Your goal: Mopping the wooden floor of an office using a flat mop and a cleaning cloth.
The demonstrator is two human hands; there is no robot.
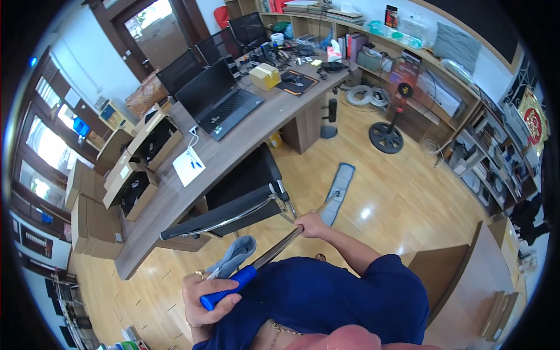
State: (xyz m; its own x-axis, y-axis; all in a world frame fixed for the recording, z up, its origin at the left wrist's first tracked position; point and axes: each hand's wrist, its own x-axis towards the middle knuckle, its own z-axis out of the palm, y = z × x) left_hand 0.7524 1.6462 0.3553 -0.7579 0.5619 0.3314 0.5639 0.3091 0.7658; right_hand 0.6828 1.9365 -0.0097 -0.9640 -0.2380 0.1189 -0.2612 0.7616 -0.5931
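My left hand, with a ring on one finger, is wrapped round the blue grip at the top end of a flat mop. Further down, my right hand is closed on the mop's metal shaft. The grey-blue mop head lies flat on the wooden floor, past my right hand and to the right of the black chair. Beside the blue grip a folded grey-blue cloth sticks up next to my left hand. Whether my fingers hold it, I cannot tell.
A long desk on the left carries a laptop, monitors and cardboard boxes. A stand with a round black base is on the floor ahead. Shelves line the right, and a wooden table stands close by my right side.
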